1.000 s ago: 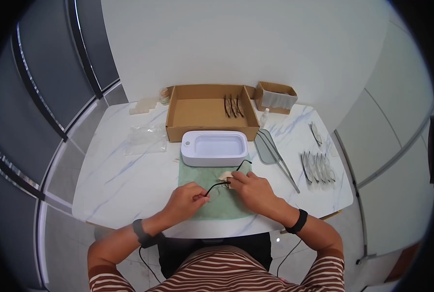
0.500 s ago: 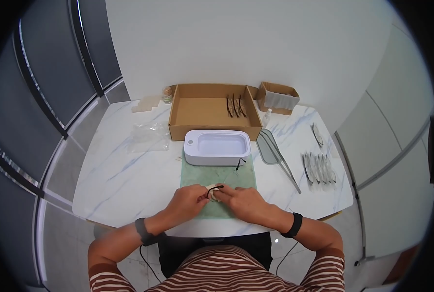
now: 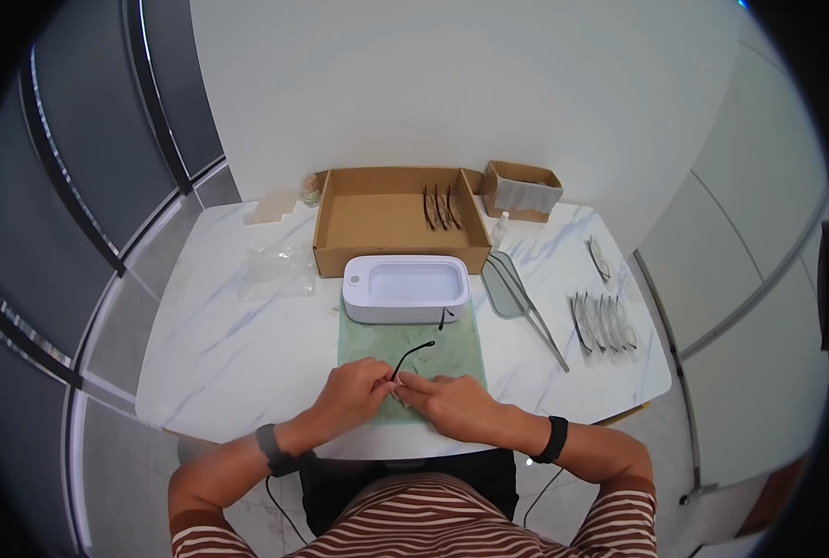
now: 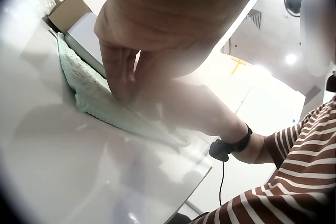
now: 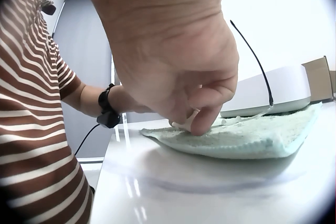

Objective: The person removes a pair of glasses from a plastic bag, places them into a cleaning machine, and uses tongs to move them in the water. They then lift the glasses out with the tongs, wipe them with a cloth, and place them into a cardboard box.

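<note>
Over a green towel, a pair of eyeglasses with black temples and clear lenses is held between the two hands. My left hand pinches the frame near the root of one temple, which sticks up. The other temple rises beside the right hand in the right wrist view. My right hand pinches a small cream cloth against the glasses near the left fingers; the fingers hide most of it. In the left wrist view the left hand covers the glasses.
Behind the towel stands a white cleaner tub, then a cardboard box holding several glasses. Tweezers lie beside a grey tray. More glasses lie at the right, a plastic bag at the left. A bottle stands near a smaller box.
The right hand with the cloth has moved left and nearer the body, up to the left fingers. The glasses have turned and come closer, the near temple now pointing up and right.
</note>
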Demonstrator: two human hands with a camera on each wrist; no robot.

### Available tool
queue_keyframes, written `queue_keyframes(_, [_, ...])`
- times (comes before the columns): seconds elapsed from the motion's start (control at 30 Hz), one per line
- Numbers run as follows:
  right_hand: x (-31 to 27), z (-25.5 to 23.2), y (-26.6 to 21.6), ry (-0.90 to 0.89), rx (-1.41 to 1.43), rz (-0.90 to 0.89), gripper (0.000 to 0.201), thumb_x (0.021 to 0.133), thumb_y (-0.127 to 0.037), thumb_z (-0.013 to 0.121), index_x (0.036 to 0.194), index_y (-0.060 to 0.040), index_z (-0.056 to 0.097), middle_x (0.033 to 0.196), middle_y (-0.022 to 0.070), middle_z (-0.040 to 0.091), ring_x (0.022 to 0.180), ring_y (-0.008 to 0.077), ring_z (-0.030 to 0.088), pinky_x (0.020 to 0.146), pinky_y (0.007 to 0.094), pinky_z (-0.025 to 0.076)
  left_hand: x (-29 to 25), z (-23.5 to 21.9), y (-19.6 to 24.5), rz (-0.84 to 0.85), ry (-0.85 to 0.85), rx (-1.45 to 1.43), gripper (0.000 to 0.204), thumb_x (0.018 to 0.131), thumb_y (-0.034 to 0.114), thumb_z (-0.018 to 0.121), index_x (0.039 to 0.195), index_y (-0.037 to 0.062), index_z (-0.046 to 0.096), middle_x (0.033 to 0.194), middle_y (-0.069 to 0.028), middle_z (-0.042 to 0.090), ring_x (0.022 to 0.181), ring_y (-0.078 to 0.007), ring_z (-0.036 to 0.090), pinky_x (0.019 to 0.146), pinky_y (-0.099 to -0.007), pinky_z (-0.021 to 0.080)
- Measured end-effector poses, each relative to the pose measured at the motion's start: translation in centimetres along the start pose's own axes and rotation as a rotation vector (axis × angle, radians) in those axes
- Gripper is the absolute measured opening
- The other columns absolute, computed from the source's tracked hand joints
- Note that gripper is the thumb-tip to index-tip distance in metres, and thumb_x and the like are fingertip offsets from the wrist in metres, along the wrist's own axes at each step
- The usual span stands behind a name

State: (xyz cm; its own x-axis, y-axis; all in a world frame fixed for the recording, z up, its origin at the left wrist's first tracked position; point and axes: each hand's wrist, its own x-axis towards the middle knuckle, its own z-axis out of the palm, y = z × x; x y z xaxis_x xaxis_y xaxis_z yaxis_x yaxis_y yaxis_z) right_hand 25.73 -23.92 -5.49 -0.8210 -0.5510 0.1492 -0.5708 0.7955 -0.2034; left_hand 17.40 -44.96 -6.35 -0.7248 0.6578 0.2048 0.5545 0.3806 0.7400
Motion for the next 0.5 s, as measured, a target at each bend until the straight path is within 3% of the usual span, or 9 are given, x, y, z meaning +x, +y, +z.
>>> queue_keyframes(0.1, [-0.1,0.0,0.2,-0.054,-0.035,0.021,0.048,0.084,-0.004,0.061,0.132,-0.0082,0.061,0.132,0.0052,0.058,0.079,0.0280,0.069,0.061,0.0404,0.058,-0.1,-0.1,-0.1,0.067,-0.020,0.003,0.007,0.088,0.009,0.069,0.091,0.0017,0.069,0.084,-0.0150,0.068,0.074,-0.0344,0.066,0.067,-0.0390,0.052])
queue_keyframes(0.2, [0.2,-1.7,2.0,0.053,-0.020,0.071,0.041,0.084,-0.005,0.062,0.125,-0.0076,0.062,0.133,0.0051,0.058,0.079,0.0289,0.069,0.062,0.0408,0.057,-0.2,-0.3,0.1,0.035,-0.035,0.017,0.008,0.089,0.010,0.068,0.090,0.0017,0.068,0.084,-0.0159,0.068,0.076,-0.0357,0.065,0.068,-0.0401,0.052])
queue_keyframes(0.3, [0.2,-2.3,3.9,0.120,-0.159,0.272,0.037,0.083,-0.006,0.063,0.120,-0.0077,0.063,0.131,0.0063,0.060,0.077,0.0288,0.070,0.062,0.0400,0.057,-0.1,-0.4,0.1,0.011,-0.052,0.025,0.008,0.089,0.010,0.068,0.090,0.0018,0.068,0.085,-0.0161,0.068,0.078,-0.0350,0.066,0.068,-0.0400,0.052])
queue_keyframes(0.4, [-0.1,-1.0,4.7,0.075,-0.147,0.224,0.041,0.084,-0.007,0.060,0.125,-0.0058,0.061,0.120,0.0076,0.061,0.075,0.0290,0.069,0.062,0.0406,0.057,0.2,-0.5,0.6,0.018,-0.025,0.009,0.008,0.090,0.010,0.067,0.089,0.0018,0.068,0.085,-0.0161,0.067,0.077,-0.0353,0.066,0.068,-0.0397,0.052])
queue_keyframes(0.5, [0.0,-1.2,4.2,0.142,-0.052,0.156,0.040,0.084,-0.008,0.060,0.124,-0.0047,0.062,0.121,0.0085,0.061,0.075,0.0296,0.069,0.063,0.0414,0.056,0.2,-0.5,0.5,0.048,-0.030,0.024,0.008,0.090,0.010,0.067,0.090,0.0020,0.068,0.084,-0.0159,0.067,0.076,-0.0351,0.065,0.068,-0.0394,0.052])
